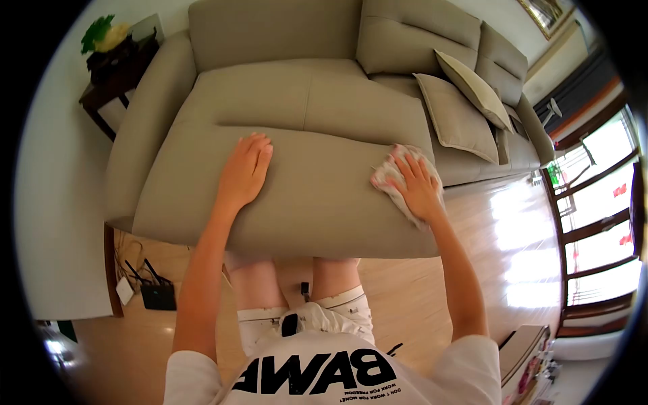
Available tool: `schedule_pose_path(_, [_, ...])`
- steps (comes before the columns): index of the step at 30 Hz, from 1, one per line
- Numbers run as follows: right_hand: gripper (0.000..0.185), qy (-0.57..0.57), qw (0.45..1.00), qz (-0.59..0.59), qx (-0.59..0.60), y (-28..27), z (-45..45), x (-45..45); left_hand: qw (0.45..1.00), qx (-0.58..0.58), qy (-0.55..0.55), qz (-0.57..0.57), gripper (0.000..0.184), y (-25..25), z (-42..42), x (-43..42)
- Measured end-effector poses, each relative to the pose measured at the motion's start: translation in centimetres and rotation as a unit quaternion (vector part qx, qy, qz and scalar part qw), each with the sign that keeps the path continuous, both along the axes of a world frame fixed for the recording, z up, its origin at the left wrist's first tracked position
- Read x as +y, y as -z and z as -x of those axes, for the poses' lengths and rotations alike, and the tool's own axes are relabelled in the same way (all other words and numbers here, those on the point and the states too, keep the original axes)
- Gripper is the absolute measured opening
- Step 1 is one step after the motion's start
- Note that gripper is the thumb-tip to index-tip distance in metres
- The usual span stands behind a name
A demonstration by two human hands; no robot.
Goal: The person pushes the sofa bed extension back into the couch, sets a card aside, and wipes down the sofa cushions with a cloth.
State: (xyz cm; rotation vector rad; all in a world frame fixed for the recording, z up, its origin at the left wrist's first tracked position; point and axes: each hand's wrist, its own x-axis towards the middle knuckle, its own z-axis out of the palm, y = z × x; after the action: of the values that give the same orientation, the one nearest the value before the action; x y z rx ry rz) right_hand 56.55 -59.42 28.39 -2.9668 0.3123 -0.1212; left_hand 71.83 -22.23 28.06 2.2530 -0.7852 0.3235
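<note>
My left hand [246, 172] lies flat on the seat of a grey-beige sofa [324, 182], holding nothing. Toward the right front corner of the same seat, my right hand [415, 182] presses a pale, pinkish-white cloth [388, 177] against the upholstery. The cloth is bunched under the palm and sticks out around the fingers. Both arms reach forward from my body, and my legs stand against the seat's front edge.
Two cushions [459, 118] lean on the sofa's right part. A dark side table [118, 84] with a green ornament stands at the left. A black router [158, 293] and cables sit on the wooden floor [486, 250]. Bright windows [601, 229] line the right.
</note>
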Motion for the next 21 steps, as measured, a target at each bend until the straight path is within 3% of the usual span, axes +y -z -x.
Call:
schedule_pose_path(6, [0.089,-0.129,0.988,0.047,-0.069,0.0,6.8,9.5,0.999,-0.039,-0.022,-0.011,0.042,0.5,0.0,-0.4])
schedule_pose_path(10, [0.105,-0.199,0.968,0.115,-0.099,1.4,3.9,19.9,0.999,-0.021,-0.007,0.026,0.04,0.5,-0.8,-0.1])
schedule_pose_path(14, [0.102,-0.231,0.96,0.069,-0.145,1.9,-0.7,26.6,0.995,0.04,0.009,0.092,0.04,2.0,-2.6,0.7])
schedule_pose_path(17, [0.101,-0.239,0.956,0.004,-0.168,1.9,-1.0,27.0,0.991,0.067,0.027,0.11,0.041,2.2,-3.1,0.9])
schedule_pose_path(21, [0.1,-0.262,0.946,0.049,-0.185,2.3,1.8,21.3,0.997,0.042,0.015,0.067,0.042,1.9,-2.2,0.4])
